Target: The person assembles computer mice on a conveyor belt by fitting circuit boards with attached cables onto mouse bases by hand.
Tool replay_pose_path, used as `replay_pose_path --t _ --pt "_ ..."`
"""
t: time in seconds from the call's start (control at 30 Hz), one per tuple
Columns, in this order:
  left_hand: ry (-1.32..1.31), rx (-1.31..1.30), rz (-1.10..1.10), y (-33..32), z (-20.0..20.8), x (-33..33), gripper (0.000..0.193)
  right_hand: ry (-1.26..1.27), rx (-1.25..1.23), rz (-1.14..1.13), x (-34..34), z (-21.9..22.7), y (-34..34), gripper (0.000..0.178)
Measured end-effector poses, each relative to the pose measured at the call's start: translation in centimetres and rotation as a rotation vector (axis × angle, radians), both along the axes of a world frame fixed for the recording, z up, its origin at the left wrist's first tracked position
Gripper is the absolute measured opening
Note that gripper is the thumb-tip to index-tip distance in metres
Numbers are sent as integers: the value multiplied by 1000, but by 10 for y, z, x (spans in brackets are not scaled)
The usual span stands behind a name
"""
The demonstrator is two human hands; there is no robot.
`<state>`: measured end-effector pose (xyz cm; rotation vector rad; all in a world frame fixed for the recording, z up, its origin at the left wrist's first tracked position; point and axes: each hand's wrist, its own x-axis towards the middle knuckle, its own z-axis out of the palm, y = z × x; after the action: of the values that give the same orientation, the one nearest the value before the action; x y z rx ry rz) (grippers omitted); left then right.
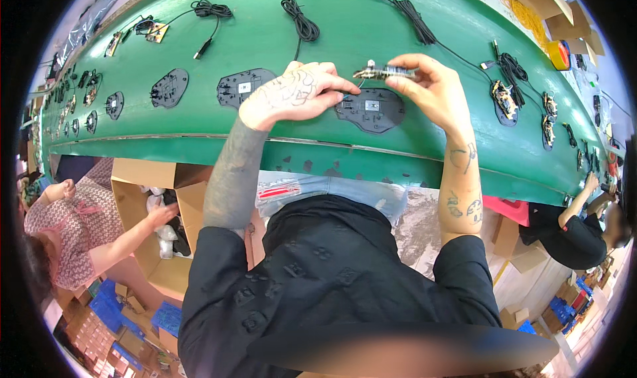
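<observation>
My right hand [434, 93] pinches a small circuit board [378, 71] between thumb and fingers, tilted edge-on above the green work surface. Just below it lies a black mouse base plate [371, 107] with a pale square in its middle. My left hand [295, 94] reaches in from the other side, its thumb and index finger drawn together at that plate's left edge. What sits between those fingertips is too small to make out. Behind the left hand runs the lead of a bundled black cable [302, 25]. A second black base plate [239, 86] is partly covered by that hand.
Along the green belt [199, 123] lie more base plates [169, 87], a coiled cable [417, 25] and wired boards [505, 103]. A tape roll [559, 55] stands at the far right. A person at left reaches into a cardboard box [149, 172]; another works at right.
</observation>
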<state>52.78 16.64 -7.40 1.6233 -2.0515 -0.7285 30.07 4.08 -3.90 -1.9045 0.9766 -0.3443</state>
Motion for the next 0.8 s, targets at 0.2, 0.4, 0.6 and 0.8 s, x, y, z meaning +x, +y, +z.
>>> replay_pose_path --t 0.2,0.4,0.6,0.8 --pt "56 109 -67 -11 -2 3 35 -159 -255 251 -15 -4 30 24" --pt "83 135 -11 -15 3 4 41 13 -591 226 -14 -17 63 25" --pt "224 163 -7 -9 1 6 44 112 -561 242 -12 -12 68 24" --pt "-59 -274 97 31 -12 -14 39 169 -670 302 -15 -11 61 25"
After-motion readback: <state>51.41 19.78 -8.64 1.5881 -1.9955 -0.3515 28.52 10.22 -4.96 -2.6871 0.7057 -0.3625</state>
